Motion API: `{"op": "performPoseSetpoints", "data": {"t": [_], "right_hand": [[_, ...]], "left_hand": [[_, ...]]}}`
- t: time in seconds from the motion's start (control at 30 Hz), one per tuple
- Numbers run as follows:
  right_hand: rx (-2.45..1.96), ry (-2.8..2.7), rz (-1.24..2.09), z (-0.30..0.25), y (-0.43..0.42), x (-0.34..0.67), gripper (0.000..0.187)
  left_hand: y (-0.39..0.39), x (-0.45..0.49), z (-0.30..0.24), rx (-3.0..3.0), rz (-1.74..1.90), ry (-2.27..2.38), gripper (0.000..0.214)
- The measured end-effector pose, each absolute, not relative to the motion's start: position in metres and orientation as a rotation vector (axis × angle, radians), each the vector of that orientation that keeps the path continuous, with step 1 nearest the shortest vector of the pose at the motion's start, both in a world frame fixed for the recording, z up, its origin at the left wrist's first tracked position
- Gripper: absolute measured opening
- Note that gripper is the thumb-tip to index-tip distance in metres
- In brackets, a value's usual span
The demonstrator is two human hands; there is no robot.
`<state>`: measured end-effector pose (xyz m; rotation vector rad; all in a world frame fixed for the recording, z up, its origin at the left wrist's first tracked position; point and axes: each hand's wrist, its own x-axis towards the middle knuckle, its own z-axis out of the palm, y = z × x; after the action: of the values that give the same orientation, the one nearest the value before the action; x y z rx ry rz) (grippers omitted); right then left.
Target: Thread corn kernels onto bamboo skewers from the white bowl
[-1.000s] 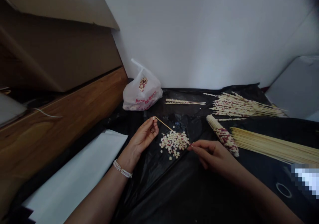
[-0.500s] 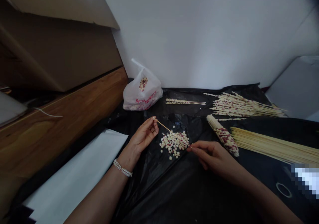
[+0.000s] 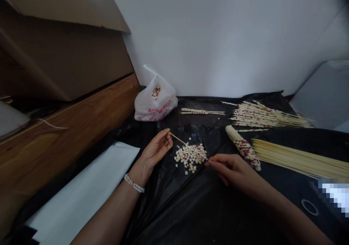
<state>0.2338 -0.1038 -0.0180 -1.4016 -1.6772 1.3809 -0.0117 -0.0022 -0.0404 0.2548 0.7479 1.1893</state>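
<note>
My left hand (image 3: 157,149) pinches one end of a thin bamboo skewer (image 3: 178,139), whose other end points down into a small heap of white and red kernels (image 3: 191,156) on the black plastic sheet (image 3: 191,208). My right hand (image 3: 233,170) lies just right of the heap, fingers pinched together at the heap's edge; what they hold is too small to name. A bead bracelet circles my left wrist.
A white plastic bag (image 3: 155,101) with kernels sits by the wall. Several filled skewers (image 3: 261,118) lie at the back right, two more (image 3: 203,111) in the middle. A filled bundle (image 3: 243,147) and bare skewers (image 3: 300,160) lie right. Wooden board (image 3: 68,128) and cardboard (image 3: 60,45) stand left.
The skewer in my left hand has slid down and in toward the heap, so less of it shows. My right hand stays pinched at the heap's edge.
</note>
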Motion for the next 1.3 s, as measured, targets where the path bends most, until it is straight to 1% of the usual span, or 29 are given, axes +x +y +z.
{"op": "performPoseSetpoints", "data": {"t": [0.33, 0.63, 0.87, 1.07, 1.3], "right_hand": [[-1.396, -1.680, 1.368, -0.0177, -0.1038, 0.2332, 0.031], [-1.411, -1.687, 1.374, -0.0183, -0.1033, 0.2314, 0.030], [-1.444, -1.748, 1.280, -0.0185, -0.1042, 0.2312, 0.029], [-1.423, -1.767, 1.274, -0.0199, -0.1026, 0.2323, 0.029], [-1.434, -1.737, 1.299, -0.0168, -0.1036, 0.2316, 0.029]], "left_hand": [[-0.0046, -0.0100, -0.0389, 0.194, 1.189, 0.720, 0.019], [-0.0042, -0.0104, -0.0395, 0.196, 1.183, 0.744, 0.019], [-0.0030, -0.0110, -0.0409, 0.209, 1.166, 0.772, 0.016], [-0.0033, -0.0112, -0.0420, 0.222, 1.146, 0.778, 0.019], [-0.0033, -0.0103, -0.0419, 0.240, 1.153, 0.775, 0.018]]}}
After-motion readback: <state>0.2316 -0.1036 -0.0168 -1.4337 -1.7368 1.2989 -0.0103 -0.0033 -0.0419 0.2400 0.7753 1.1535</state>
